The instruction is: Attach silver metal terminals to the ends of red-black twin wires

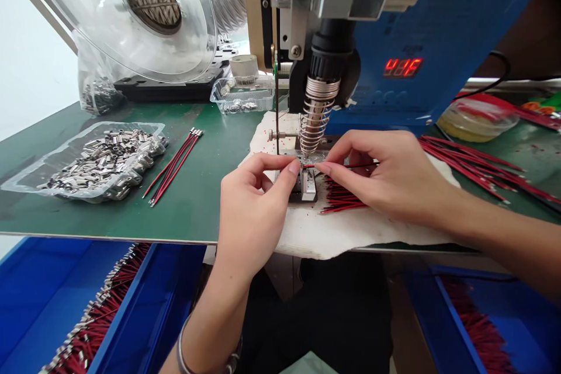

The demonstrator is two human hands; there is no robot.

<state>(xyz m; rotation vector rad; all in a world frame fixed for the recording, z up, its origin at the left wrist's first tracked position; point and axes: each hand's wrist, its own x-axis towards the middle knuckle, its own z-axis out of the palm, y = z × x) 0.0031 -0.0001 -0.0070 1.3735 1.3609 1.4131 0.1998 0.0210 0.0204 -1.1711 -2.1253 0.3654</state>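
The thin red wire (350, 165), pinched in the right hand (390, 178) grip beneath the spring-coiled hot nozzle (316, 120) while the left hand (254, 210) pinches at its tip, risks burnt fingertips (294, 167) there.

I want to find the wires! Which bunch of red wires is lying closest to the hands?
The small bunch of red wires on the white cloth, tucked right under the right hand. The bunch by the metal pieces and the long pile on the right lie farther off.

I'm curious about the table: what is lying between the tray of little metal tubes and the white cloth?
In the head view, a small bundle of red wires lies on the green table there.
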